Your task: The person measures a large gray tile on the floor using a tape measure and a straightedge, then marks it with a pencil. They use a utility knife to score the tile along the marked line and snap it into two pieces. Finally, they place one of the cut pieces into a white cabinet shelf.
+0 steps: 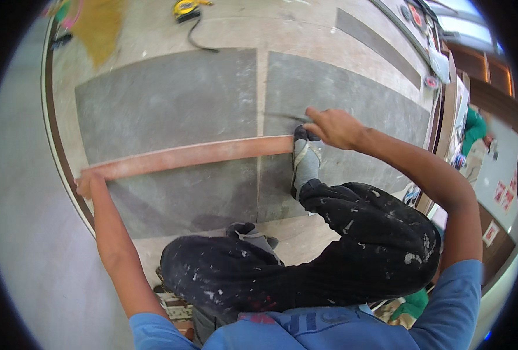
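Reddish strip [206, 156] across gray panels [171, 105].
We see left hand [88, 183] curled at panels' left edge, grip unclear; right hand [336, 128] over panels, fingers closed round thin dark tool [288, 116].

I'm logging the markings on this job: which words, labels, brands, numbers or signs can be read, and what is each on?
None reads clearly enough to quote.
Blue shirt: dark print, too distorted to read.
Yellow tape measure: any markings are too small.
White-and-red sheets at right: too small and blurred.
Reddish strip: no lettering visible.
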### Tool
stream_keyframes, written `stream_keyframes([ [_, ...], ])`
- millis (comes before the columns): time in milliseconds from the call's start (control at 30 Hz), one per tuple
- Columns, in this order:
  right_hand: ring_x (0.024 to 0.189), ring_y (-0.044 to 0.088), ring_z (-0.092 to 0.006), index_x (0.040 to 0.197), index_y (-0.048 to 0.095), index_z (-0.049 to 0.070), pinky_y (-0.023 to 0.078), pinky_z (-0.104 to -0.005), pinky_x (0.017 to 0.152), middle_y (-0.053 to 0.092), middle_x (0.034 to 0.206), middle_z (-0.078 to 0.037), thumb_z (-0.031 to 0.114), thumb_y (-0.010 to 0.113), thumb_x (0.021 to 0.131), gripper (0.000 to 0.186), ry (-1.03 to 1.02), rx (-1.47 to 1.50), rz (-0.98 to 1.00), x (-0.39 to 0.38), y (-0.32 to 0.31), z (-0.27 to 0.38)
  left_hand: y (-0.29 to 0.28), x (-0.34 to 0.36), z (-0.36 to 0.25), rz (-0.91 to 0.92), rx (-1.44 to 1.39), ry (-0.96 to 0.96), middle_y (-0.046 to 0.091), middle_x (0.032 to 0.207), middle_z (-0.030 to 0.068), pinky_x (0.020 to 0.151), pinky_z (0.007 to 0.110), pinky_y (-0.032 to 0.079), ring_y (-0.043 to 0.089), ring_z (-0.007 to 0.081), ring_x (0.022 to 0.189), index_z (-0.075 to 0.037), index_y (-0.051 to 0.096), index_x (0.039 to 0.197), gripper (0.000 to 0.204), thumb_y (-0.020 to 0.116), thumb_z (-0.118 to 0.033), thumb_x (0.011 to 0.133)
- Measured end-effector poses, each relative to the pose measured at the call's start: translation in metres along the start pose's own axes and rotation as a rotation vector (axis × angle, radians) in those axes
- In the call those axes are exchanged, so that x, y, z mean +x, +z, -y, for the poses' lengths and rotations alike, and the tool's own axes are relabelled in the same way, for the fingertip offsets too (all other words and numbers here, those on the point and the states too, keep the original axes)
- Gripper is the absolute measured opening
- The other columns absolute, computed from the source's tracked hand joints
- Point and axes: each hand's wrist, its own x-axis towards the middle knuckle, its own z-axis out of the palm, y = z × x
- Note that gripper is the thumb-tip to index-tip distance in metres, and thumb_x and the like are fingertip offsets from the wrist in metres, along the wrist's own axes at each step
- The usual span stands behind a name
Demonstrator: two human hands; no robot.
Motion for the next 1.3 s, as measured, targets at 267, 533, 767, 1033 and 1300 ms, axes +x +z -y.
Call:
stream_keyframes([
  [267,0.071,0.055,-0.0349,0.103,0.050,-0.001,0.044,-0.0453,0.067,0.054,0.078,-0.020,0.036,0.044,0.107,0.037,0.406,0.577,-0.479,-0.058,-0.016,-0.067,-0.083,-0.177,-0.034,0.691,-0.139,1.880,0.032,0.159,0.0183,0.120,0.052,0.023,0.027,0.0383,0.148,-0.011,0.041,0.151,0.091,0.074,-0.057,0.080],
  [533,0.081,0.060,-0.0423,0.110,0.051,0.000,0.046,-0.0492,0.072,0.061,0.089,-0.025,0.034,0.049,0.105,0.034,0.166,0.584,-0.203,-0.026,0.014,-0.044,-0.069,-0.228,-0.075,0.575,0.085,1.932,0.023,0.163,0.0179,0.122,0.055,0.019,0.021,0.0377,0.150,-0.013,0.033,0.156,0.105,0.069,-0.068,0.075],
  [767,0.097,0.063,-0.0405,0.128,0.054,0.005,0.051,-0.0502,0.083,0.066,0.106,-0.020,0.016,0.059,0.095,0.035,-0.224,0.249,-0.215,-0.004,-0.022,0.002,-0.106,-0.182,-0.019,0.618,-0.349,1.697,0.044,0.150,0.0189,0.116,0.049,0.031,0.039,0.0364,0.141,-0.003,0.044,0.146,0.075,0.073,-0.040,0.088],
  [1033,0.096,0.067,-0.0345,0.113,0.068,0.005,0.054,-0.0439,0.081,0.068,0.100,-0.016,0.010,0.075,0.078,0.036,-0.720,-0.168,-0.086,0.080,-0.107,0.160,-0.234,-0.233,-0.014,0.686,-0.440,1.947,0.051,0.143,0.0169,0.111,0.047,0.037,0.047,0.0316,0.134,0.000,0.041,0.147,0.072,0.067,-0.038,0.091],
  [1300,0.077,0.063,-0.0165,0.108,0.066,0.002,0.051,-0.0329,0.074,0.065,0.089,-0.005,0.022,0.071,0.094,0.024,-0.688,0.876,-0.042,0.183,-0.107,0.308,-0.183,-0.168,-0.014,0.738,-0.660,1.115,0.062,0.123,0.0235,0.087,0.045,0.048,0.061,0.0403,0.106,0.005,0.045,0.141,0.049,0.059,-0.014,0.098],
])
